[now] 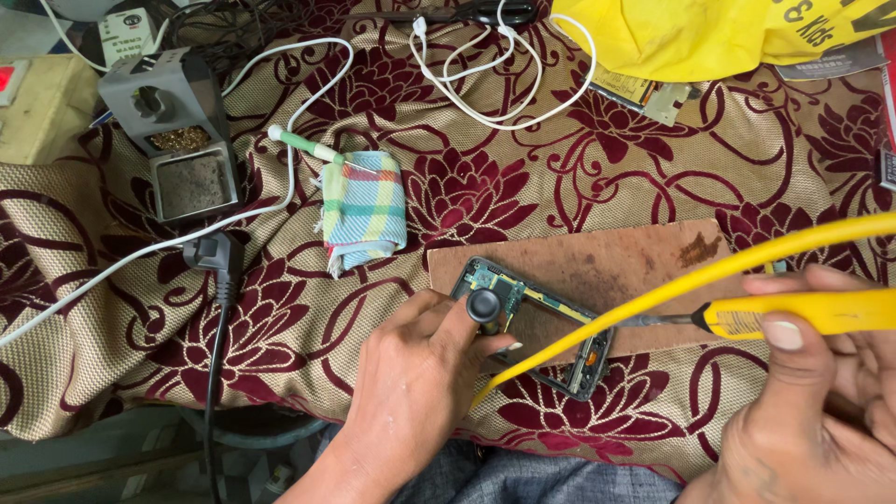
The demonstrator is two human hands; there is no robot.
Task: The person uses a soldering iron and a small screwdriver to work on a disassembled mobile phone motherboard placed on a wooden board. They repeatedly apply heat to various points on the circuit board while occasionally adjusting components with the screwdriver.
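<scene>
An opened phone frame with a green circuit board [509, 291] lies on a brown board [616, 266]. My left hand [420, 383] rests on the phone's near edge and pinches a small black round-headed tool [484, 306] upright over the board. My right hand [812, 411] grips a yellow-handled soldering iron [803, 315]; its metal tip [644, 321] points left and reaches the phone's right side. The iron's yellow cable [653, 299] runs diagonally across the phone and hides part of it.
A floral maroon and beige cloth [280, 317] covers the surface. A grey soldering stand with sponge [182, 140] sits far left, beside a folded checked rag [364, 213] and green-handled tool [308, 147]. White cable [485, 65], black plug [217, 254], yellow bag [709, 33] lie around.
</scene>
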